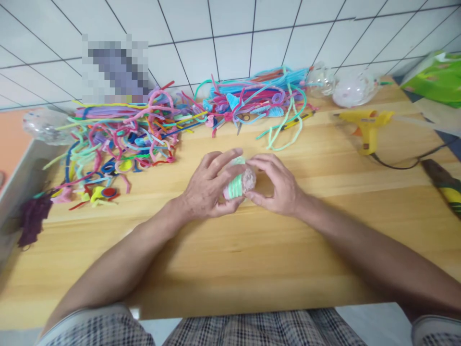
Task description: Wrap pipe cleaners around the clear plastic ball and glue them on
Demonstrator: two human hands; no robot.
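A small rounded pipe-cleaner craft piece (pixel 236 185) with light green bands and a fuzzy pale pinkish-grey end is between my two hands, just above the wooden table. My left hand (pixel 211 185) wraps around its left side, with the fingers over the top and the thumb below. At the pale end, my right hand (pixel 275 185) curves its fingertips and thumb against the piece's edge. My fingers cover part of it, and slight blur hides the fine detail.
Tangled pipe cleaners (pixel 126 137) and bundled ones (pixel 259 93) line the wall. Scissors (pixel 240 124) lie among them. Clear plastic balls (pixel 355 89) stand at the back right. A yellow glue gun (pixel 368 129) with its cord and a dark-and-yellow tool (pixel 444 185) lie at right.
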